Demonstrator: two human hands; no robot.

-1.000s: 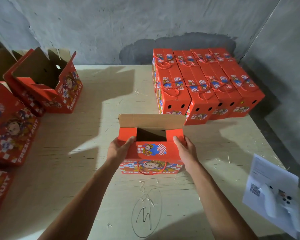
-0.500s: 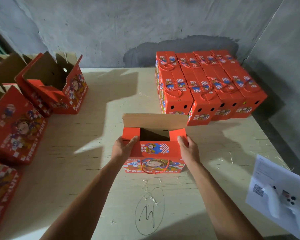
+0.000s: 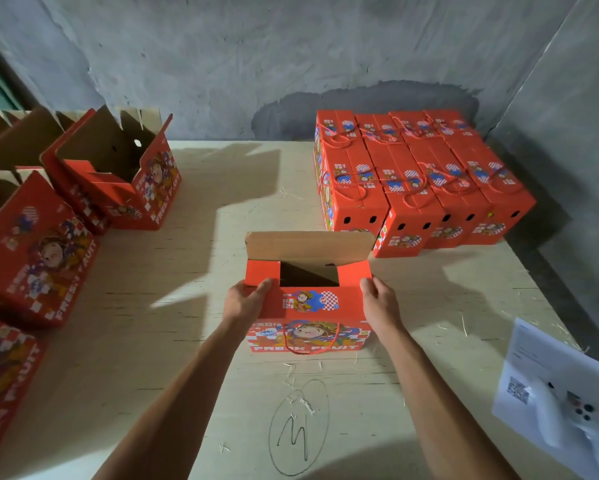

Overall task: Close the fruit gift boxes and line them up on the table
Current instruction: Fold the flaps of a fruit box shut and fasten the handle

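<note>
Head view: open box (image 3: 308,306) between left hand (image 3: 244,301) and right hand (image 3: 377,303).

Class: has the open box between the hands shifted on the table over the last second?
No. The open box sits just beyond the pencilled circle, with the same small gap as before; only the camera has shifted.

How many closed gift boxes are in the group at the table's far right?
8: four in the front row, four in the row behind. Back seams blur, so more may be hidden.
</note>
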